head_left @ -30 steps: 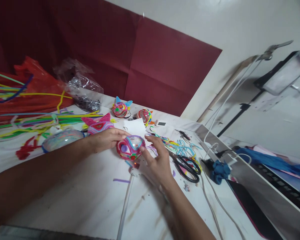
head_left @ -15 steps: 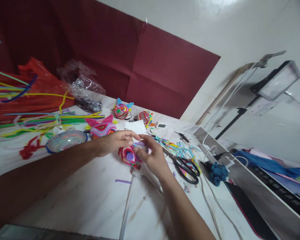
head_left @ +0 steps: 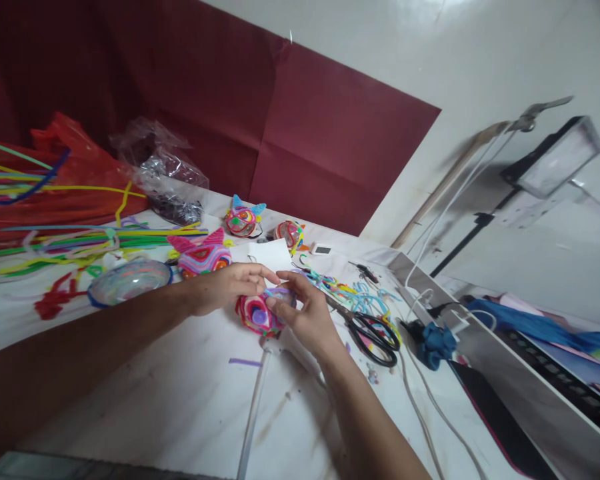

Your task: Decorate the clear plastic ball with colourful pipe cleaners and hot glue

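Observation:
Both hands are at a small rounded ornament (head_left: 253, 313) covered in coiled pink, red and purple pipe cleaners, low over the white table. My right hand (head_left: 305, 310) grips its right side, thumb on the front and fingers over the top. My left hand (head_left: 235, 287) has its fingers bent together at the ornament's upper edge, near the right fingertips. A bit of light blue and purple pipe cleaner shows between the hands; the fingers hide part of it. Below lie a short purple strip (head_left: 245, 362) and a thin pale stick (head_left: 254, 413).
Black-handled scissors (head_left: 373, 339) lie right of my right hand, beside pipe-cleaner scraps (head_left: 363, 300). A pink-eared animal head (head_left: 200, 253), a clear dish-like shell (head_left: 130, 281) and loose pipe cleaners (head_left: 105, 233) are left. Two similar heads (head_left: 243, 219) stand behind. Cables (head_left: 420, 393) run along the right.
The view has shifted very slightly. Both hands stay at the ornament, with only small finger movements at its top edge.

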Action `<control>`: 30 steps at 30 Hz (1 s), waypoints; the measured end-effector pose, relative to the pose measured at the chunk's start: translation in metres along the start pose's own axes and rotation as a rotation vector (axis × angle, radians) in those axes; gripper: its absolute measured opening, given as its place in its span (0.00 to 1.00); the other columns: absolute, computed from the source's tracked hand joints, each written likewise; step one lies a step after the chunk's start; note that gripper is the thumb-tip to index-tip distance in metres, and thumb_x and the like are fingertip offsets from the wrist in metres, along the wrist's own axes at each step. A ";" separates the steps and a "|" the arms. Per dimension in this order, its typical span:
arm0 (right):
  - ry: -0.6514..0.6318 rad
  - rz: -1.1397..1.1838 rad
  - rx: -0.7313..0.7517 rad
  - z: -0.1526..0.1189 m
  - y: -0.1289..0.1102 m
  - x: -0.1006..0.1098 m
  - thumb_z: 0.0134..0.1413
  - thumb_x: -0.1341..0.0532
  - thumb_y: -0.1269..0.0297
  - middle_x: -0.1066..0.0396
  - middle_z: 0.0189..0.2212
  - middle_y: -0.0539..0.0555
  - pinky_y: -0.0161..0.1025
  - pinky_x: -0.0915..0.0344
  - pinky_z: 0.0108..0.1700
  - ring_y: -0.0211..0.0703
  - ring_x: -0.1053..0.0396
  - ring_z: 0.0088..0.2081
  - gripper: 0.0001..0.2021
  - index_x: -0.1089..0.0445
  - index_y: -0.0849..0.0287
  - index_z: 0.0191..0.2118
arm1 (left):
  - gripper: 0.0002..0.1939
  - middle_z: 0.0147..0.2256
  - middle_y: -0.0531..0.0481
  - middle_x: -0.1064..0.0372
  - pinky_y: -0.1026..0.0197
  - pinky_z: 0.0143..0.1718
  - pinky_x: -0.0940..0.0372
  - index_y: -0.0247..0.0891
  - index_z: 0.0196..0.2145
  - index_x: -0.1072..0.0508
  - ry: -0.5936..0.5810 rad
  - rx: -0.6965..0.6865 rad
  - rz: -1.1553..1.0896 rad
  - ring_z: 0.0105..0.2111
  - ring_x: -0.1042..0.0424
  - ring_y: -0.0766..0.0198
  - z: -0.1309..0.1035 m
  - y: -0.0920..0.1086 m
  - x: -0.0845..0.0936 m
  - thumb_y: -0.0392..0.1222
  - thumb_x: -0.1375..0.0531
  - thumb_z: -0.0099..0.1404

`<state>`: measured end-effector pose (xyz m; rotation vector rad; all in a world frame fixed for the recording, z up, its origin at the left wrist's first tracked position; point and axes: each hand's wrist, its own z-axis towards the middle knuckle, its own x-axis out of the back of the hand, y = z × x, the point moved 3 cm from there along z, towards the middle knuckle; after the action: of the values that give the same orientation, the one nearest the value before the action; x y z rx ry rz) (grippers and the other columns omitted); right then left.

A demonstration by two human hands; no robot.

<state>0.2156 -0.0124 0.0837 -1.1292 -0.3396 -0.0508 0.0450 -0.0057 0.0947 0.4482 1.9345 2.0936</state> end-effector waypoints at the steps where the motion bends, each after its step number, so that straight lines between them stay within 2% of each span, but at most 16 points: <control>1: -0.008 0.001 -0.007 0.000 -0.001 0.000 0.47 0.32 0.61 0.27 0.32 0.50 0.39 0.34 0.29 0.42 0.31 0.30 0.19 0.29 0.53 0.48 | 0.13 0.24 0.53 0.36 0.63 0.27 0.44 0.40 0.40 0.23 -0.014 0.020 -0.017 0.24 0.37 0.63 0.000 -0.001 0.000 0.40 0.36 0.54; 3: -0.026 0.014 -0.009 -0.001 -0.002 0.000 0.47 0.32 0.61 0.27 0.32 0.49 0.39 0.34 0.29 0.42 0.31 0.30 0.18 0.29 0.53 0.47 | 0.14 0.25 0.54 0.34 0.63 0.27 0.45 0.40 0.41 0.24 -0.045 0.068 -0.053 0.24 0.37 0.64 0.000 -0.003 -0.001 0.39 0.35 0.54; 7: -0.039 0.068 0.004 -0.003 -0.003 -0.001 0.47 0.32 0.61 0.26 0.31 0.49 0.40 0.32 0.30 0.43 0.29 0.30 0.16 0.28 0.51 0.44 | 0.16 0.25 0.54 0.34 0.64 0.26 0.46 0.39 0.42 0.24 -0.040 0.075 -0.069 0.23 0.38 0.65 0.001 -0.005 -0.001 0.38 0.35 0.53; 11: -0.010 0.183 -0.036 -0.003 0.001 0.005 0.50 0.33 0.65 0.22 0.37 0.53 0.45 0.27 0.36 0.49 0.23 0.37 0.14 0.26 0.46 0.45 | 0.16 0.24 0.55 0.36 0.64 0.26 0.45 0.39 0.42 0.24 -0.030 0.107 -0.095 0.24 0.38 0.64 0.002 -0.004 0.000 0.37 0.35 0.53; 14: 0.015 0.167 -0.052 -0.004 0.004 0.014 0.48 0.32 0.66 0.20 0.43 0.54 0.50 0.26 0.45 0.52 0.22 0.45 0.15 0.24 0.46 0.44 | 0.17 0.25 0.54 0.36 0.64 0.27 0.44 0.39 0.42 0.24 0.006 0.133 -0.116 0.25 0.37 0.63 0.002 -0.002 0.003 0.38 0.34 0.53; 18: 0.068 0.049 -0.097 -0.010 0.007 0.023 0.44 0.30 0.61 0.22 0.50 0.55 0.57 0.34 0.59 0.55 0.27 0.55 0.19 0.23 0.52 0.46 | 0.18 0.26 0.53 0.36 0.65 0.28 0.42 0.37 0.42 0.24 0.047 0.139 -0.140 0.26 0.37 0.63 0.002 0.001 0.005 0.37 0.33 0.52; 23: 0.063 0.052 -0.191 -0.017 0.015 0.020 0.43 0.30 0.60 0.23 0.52 0.56 0.58 0.32 0.55 0.56 0.27 0.53 0.24 0.26 0.53 0.50 | 0.17 0.24 0.55 0.39 0.65 0.26 0.43 0.37 0.42 0.25 0.057 0.131 -0.154 0.24 0.39 0.65 0.001 0.001 0.004 0.37 0.34 0.53; 30: 0.081 -0.006 -0.105 -0.014 0.020 0.018 0.41 0.30 0.62 0.22 0.50 0.58 0.56 0.35 0.57 0.55 0.26 0.53 0.24 0.25 0.55 0.49 | 0.20 0.24 0.57 0.40 0.68 0.26 0.45 0.35 0.44 0.27 0.038 0.123 -0.196 0.23 0.41 0.69 0.003 -0.003 0.002 0.38 0.34 0.52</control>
<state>0.2400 -0.0141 0.0662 -1.2260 -0.2701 -0.1205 0.0443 -0.0022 0.0916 0.2323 2.0453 1.8822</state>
